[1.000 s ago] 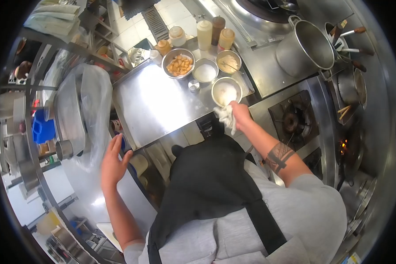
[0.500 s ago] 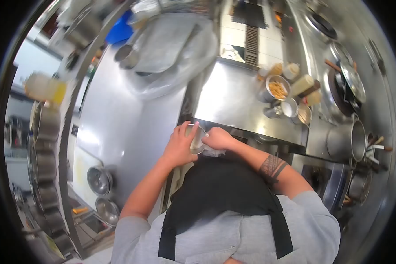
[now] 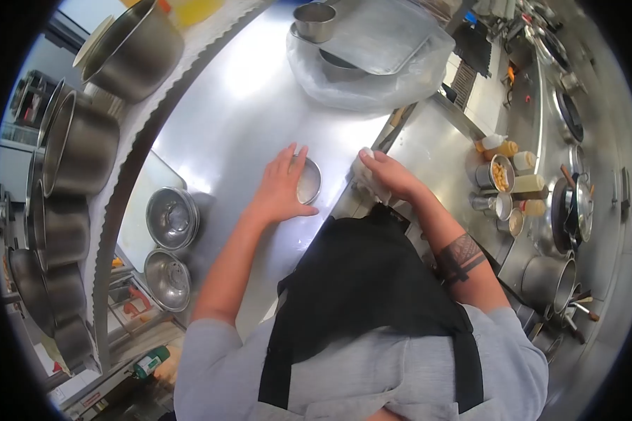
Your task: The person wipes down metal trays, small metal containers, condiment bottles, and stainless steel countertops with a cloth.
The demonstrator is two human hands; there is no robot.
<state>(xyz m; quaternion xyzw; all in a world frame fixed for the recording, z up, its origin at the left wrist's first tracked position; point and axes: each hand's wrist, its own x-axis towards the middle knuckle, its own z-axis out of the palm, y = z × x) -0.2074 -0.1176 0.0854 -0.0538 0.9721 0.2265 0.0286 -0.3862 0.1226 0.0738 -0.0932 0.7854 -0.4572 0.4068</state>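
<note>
A small round metal bowl point(image 3: 310, 181) with a pale inside is at the steel counter point(image 3: 225, 140). My left hand point(image 3: 281, 188) grips it from the left, fingers over the far rim and thumb at the near side; the palm hides part of the bowl. My right hand point(image 3: 395, 175) is apart from the bowl, over the counter's right edge. Its fingers are closed on a crumpled white cloth point(image 3: 367, 177), which hangs partly below the hand.
A metal tray point(image 3: 386, 42) on clear plastic lies at the back, with a metal cup point(image 3: 314, 22) on it. Steel mixing bowls point(image 3: 170, 217) stand at left near a white board point(image 3: 142, 193). Pots point(image 3: 84, 144) line the left shelf. Bottles point(image 3: 530, 184) and a container of yellowish pieces point(image 3: 498, 175) stand right.
My hands have moved apart. The left has carried the bowl from in front of the apron onto the counter; the right has drawn away with the cloth. The view has turned left.
</note>
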